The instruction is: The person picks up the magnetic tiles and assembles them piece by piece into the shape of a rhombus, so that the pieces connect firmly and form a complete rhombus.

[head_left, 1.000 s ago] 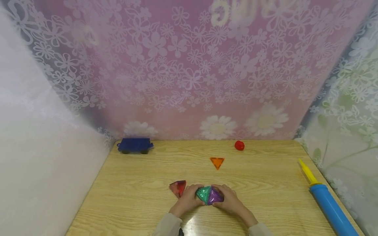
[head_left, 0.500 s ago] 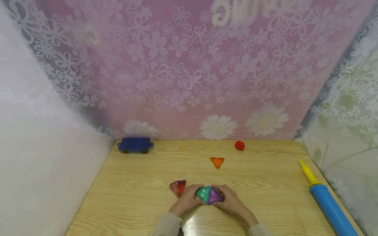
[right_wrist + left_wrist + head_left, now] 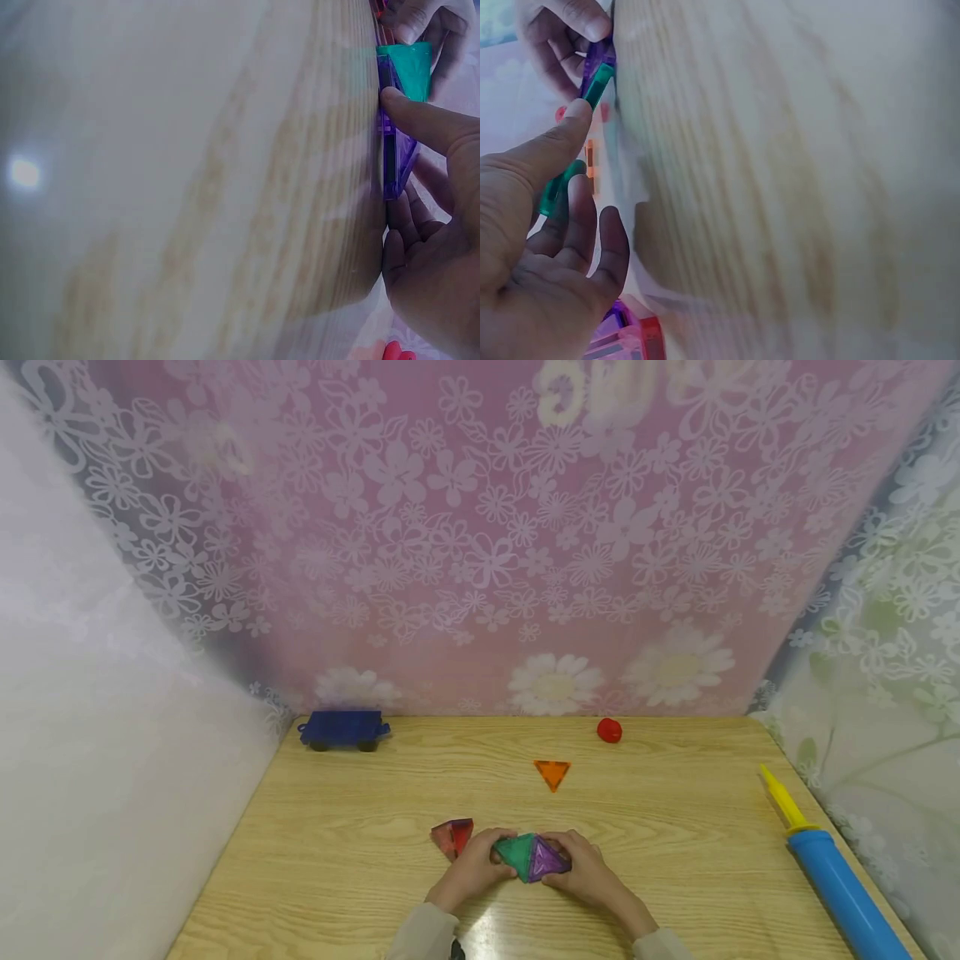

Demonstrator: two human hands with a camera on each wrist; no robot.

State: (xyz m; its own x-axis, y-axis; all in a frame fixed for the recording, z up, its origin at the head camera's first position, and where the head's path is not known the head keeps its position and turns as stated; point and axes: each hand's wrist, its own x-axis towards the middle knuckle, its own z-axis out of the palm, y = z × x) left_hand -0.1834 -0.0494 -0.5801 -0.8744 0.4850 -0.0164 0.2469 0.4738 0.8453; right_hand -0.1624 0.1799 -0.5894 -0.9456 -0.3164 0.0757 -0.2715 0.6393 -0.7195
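In the head view the left hand (image 3: 474, 866) pinches a green translucent triangular tile (image 3: 516, 855) between thumb and fingers. The right hand (image 3: 588, 872) grips a purple triangular piece (image 3: 547, 858) whose edge meets the green one. The left wrist view has the green tile (image 3: 598, 84) tilted under the left thumb. In the right wrist view the purple piece (image 3: 390, 142) stands at the right thumb, beside the green tile (image 3: 411, 67). Just left of the left hand lies a red and purple piece (image 3: 453, 837).
An orange triangle (image 3: 552, 774) lies beyond the hands. Farther back are a red object (image 3: 609, 731) and a blue wheeled toy (image 3: 343, 729) at the left. A blue pump (image 3: 843, 889) with a yellow tip lies along the right edge of the wooden table (image 3: 337, 860).
The green tile has tilted in the left hand and shifted slightly left, with the left hand moving slightly the same way. The right hand keeps its grip on the purple piece.
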